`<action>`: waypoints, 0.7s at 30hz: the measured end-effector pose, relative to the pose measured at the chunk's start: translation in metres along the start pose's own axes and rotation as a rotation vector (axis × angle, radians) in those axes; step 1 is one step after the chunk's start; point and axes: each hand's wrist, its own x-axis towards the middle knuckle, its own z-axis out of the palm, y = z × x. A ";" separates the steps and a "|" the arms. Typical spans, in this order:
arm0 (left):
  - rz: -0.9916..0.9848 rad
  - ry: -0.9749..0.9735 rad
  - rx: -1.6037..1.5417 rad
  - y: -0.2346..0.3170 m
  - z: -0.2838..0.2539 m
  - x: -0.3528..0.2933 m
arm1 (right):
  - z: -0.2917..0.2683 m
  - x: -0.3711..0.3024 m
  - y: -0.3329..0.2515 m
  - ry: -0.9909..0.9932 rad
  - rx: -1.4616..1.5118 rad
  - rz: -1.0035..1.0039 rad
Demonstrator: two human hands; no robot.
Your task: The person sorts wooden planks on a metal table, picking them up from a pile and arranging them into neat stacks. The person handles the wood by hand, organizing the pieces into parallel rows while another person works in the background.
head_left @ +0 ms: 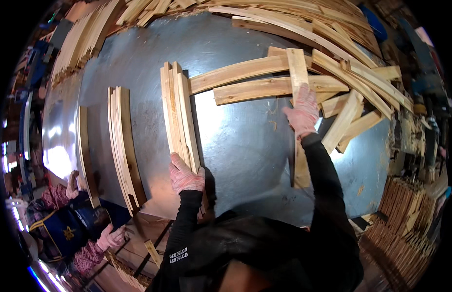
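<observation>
In a pale pink-stained glove, my left hand [186, 176] grips the near end of a bundle of wooden slats [176, 112] standing on edge side by side, thumb at the right and fingers at the left. My right hand [304, 113], gloved alike, is closed over the middle of a single wooden slat [297, 63]. That slat lies lengthwise across other boards, its near end at the front of the metal table. Beneath it run two crosswise slats [253, 91], their left ends close to the bundle. My palm hides part of the held slat.
Loose slats [345, 119] lie crisscrossed at the right of the metal table [235, 134]. A smaller bundle [120, 141] and one slat [84, 151] lie to the left, near a co-worker's gloved hand [110, 237]. Stacked wood [84, 39] lines the far edge; more stacks [401, 209] stand at right.
</observation>
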 end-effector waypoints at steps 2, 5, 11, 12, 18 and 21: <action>-0.020 0.005 -0.006 -0.001 -0.005 0.005 | -0.001 0.008 -0.011 -0.018 0.070 -0.049; -0.053 0.022 -0.026 -0.008 -0.001 -0.001 | -0.054 0.031 -0.083 -0.035 0.147 -0.408; -0.126 0.024 -0.516 -0.043 -0.007 0.009 | -0.007 0.145 -0.132 -0.341 0.038 -0.698; -0.159 -0.024 -0.637 -0.057 -0.007 0.013 | -0.004 0.156 -0.137 -0.477 0.026 -0.667; -0.270 -0.019 -0.421 -0.098 -0.041 0.020 | -0.030 0.108 -0.153 -0.471 -0.090 -0.547; -0.250 -0.043 -0.189 -0.114 -0.056 0.042 | -0.034 0.096 -0.156 -0.226 0.103 -0.541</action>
